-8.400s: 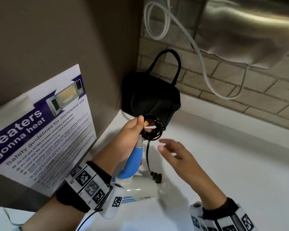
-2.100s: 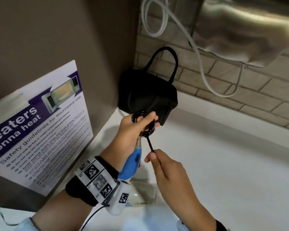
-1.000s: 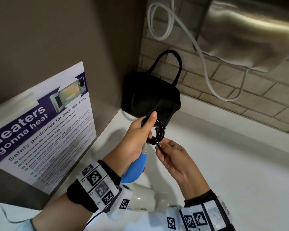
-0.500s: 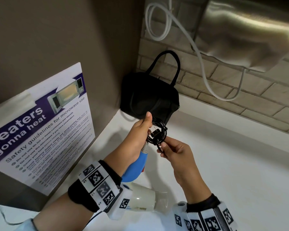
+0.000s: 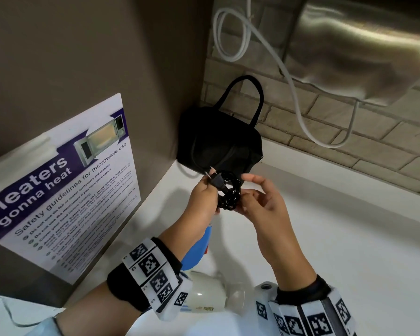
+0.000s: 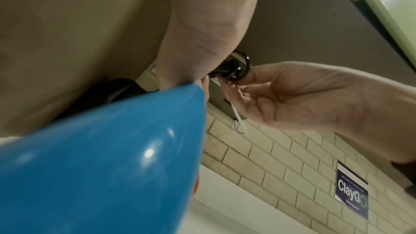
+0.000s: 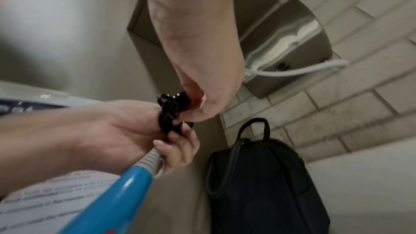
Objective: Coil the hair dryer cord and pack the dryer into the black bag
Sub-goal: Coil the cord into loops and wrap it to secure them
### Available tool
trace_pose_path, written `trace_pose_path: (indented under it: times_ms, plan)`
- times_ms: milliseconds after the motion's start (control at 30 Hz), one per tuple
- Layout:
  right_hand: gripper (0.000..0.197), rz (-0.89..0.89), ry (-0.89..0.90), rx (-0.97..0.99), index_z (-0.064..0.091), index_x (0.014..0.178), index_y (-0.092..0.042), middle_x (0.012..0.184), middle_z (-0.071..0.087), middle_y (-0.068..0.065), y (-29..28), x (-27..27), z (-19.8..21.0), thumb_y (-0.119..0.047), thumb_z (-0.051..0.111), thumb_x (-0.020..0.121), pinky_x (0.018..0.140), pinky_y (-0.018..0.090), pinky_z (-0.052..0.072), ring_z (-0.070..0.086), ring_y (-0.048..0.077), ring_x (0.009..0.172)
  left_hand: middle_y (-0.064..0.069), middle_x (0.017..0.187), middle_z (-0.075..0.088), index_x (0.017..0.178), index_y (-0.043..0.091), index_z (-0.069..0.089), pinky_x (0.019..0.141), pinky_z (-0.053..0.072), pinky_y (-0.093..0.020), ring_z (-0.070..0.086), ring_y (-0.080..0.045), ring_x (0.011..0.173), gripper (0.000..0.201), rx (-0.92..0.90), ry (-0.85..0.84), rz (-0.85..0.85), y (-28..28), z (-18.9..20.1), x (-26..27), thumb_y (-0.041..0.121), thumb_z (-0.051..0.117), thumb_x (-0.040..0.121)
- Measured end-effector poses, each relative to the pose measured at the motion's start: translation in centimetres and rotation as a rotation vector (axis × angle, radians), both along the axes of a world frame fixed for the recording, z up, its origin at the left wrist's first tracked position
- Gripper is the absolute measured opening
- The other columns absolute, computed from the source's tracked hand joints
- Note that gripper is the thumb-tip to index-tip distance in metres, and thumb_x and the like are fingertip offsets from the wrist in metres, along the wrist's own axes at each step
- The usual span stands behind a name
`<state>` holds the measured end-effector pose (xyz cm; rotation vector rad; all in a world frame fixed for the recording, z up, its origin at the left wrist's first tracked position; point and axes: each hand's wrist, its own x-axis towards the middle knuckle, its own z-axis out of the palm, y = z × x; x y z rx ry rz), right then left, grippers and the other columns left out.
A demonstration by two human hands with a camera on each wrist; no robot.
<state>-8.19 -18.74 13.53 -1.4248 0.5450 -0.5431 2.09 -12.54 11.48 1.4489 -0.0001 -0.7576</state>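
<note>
My left hand [image 5: 207, 194] grips the coiled black cord [image 5: 229, 194] at the top end of the hair dryer's blue handle [image 5: 195, 249]. The plug [image 5: 215, 181] lies across the coil, with its prongs pointing up and left. From the right, my right hand [image 5: 244, 198] pinches the coil's lower side, index finger raised. The dryer's white body [image 5: 209, 299] hangs low above the counter. A black bag [image 5: 221, 141] with loop handles stands in the corner just behind the coil. The right wrist view shows the cord [image 7: 167, 113], the handle [image 7: 112, 193] and the bag [image 7: 258, 184].
A white counter [image 5: 337, 251] runs to the right. A poster board [image 5: 66, 187] leans on the brown wall at the left. A steel hand dryer [image 5: 364, 49] with a white cable [image 5: 294, 93] hangs on the brick wall above.
The loose cord end is now wound into the coil and the plug lies across its top. My right hand has moved from under the coil to its right side.
</note>
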Motion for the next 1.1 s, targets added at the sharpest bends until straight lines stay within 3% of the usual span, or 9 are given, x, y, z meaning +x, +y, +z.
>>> trace_pose_path:
  times_ms: [133,267,400,533,633,767,900,1000,1100]
  plan:
    - [0.033,0.097,0.115,-0.37,0.061,0.115,-0.038,0.08,0.064,-0.007,0.4,-0.5,1.1,-0.014,0.051,0.094,0.072,0.019,0.054,0.061,0.005,0.07,0.002,0.085,0.058,0.115,0.027,0.054,0.059,0.041,-0.023,0.053,-0.014,0.075,0.027,-0.018,-0.185,-0.07,0.8,-0.3,-0.5,0.018,0.031,0.104]
    - [0.028,0.146,0.223,-0.685,0.059,0.115,-0.037,0.088,0.066,-0.015,0.0,0.1,1.1,-0.029,0.064,0.089,0.069,0.017,0.051,0.062,0.005,0.073,0.001,0.094,0.067,0.092,0.034,0.058,0.072,0.051,-0.03,0.064,-0.017,0.088,0.027,-0.033,-0.246,-0.141,0.9,-0.2,-1.2,0.024,0.036,0.103]
    - [0.02,0.108,0.217,-0.641,0.062,0.098,-0.03,0.091,0.064,-0.011,-0.9,0.6,0.7,-0.016,0.067,0.086,0.078,0.029,0.053,0.062,0.009,0.088,-0.011,0.092,0.065,0.093,0.02,0.062,0.074,0.049,-0.038,0.059,-0.021,0.083,0.028,-0.026,-0.291,-0.151,0.9,0.0,-1.7,0.035,0.04,0.102]
    - [0.029,-0.022,0.162,-0.7,0.063,0.09,-0.033,0.102,0.05,-0.015,-1.4,0.3,0.9,-0.011,0.075,0.077,0.082,0.002,0.036,0.048,-0.013,0.096,-0.001,0.076,0.059,0.087,0.019,0.06,0.078,0.051,-0.039,0.056,-0.015,0.074,0.031,-0.049,-0.286,-0.14,1.0,-0.2,-1.2,0.041,0.042,0.1]
    - [0.03,-0.041,0.147,-0.686,0.058,0.085,-0.035,0.093,0.059,-0.017,-1.7,0.3,1.0,-0.008,0.071,0.079,0.072,0.009,0.042,0.058,0.0,0.089,0.006,0.071,0.055,0.09,0.019,0.06,0.071,0.047,-0.028,0.052,-0.008,0.069,0.027,-0.06,-0.302,-0.179,1.0,-0.3,-1.2,0.037,0.044,0.1]
    - [0.021,-0.084,0.127,-0.632,0.06,0.091,-0.024,0.085,0.066,-0.007,-2.1,0.9,0.9,-0.004,0.065,0.084,0.071,0.02,0.05,0.063,0.009,0.08,-0.013,0.083,0.061,0.096,0.007,0.056,0.067,0.045,-0.03,0.053,-0.013,0.075,0.024,-0.057,-0.424,-0.284,0.8,-0.7,-1.4,0.028,0.046,0.1]
    - [0.015,-0.169,0.047,-0.457,0.061,0.093,-0.013,0.078,0.061,-0.007,-4.1,1.5,1.2,0.0,0.06,0.088,0.064,0.009,0.045,0.056,-0.004,0.063,0.015,0.063,0.055,0.082,0.015,0.051,0.057,0.037,-0.02,0.048,0.004,0.053,0.026,-0.089,-0.434,-0.34,0.7,-0.2,-1.5,0.029,0.042,0.102]
    - [0.012,-0.18,0.003,-0.234,0.061,0.09,-0.011,0.076,0.058,-0.001,-4.7,1.7,1.1,0.0,0.057,0.091,0.059,0.012,0.044,0.053,-0.002,0.06,0.021,0.053,0.056,0.077,0.017,0.049,0.06,0.038,-0.019,0.049,0.006,0.053,0.029,-0.101,-0.403,-0.332,0.5,-0.5,-1.3,0.03,0.041,0.102]
    - [0.008,-0.121,0.024,-0.162,0.062,0.087,-0.017,0.074,0.058,-0.002,-4.8,1.4,1.1,-0.009,0.061,0.089,0.059,0.016,0.046,0.056,0.002,0.062,-0.01,0.087,0.071,0.096,0.014,0.062,0.07,0.044,-0.026,0.057,-0.009,0.074,0.029,-0.143,-0.279,-0.316,0.5,-1.1,-1.0,0.039,0.047,0.099]
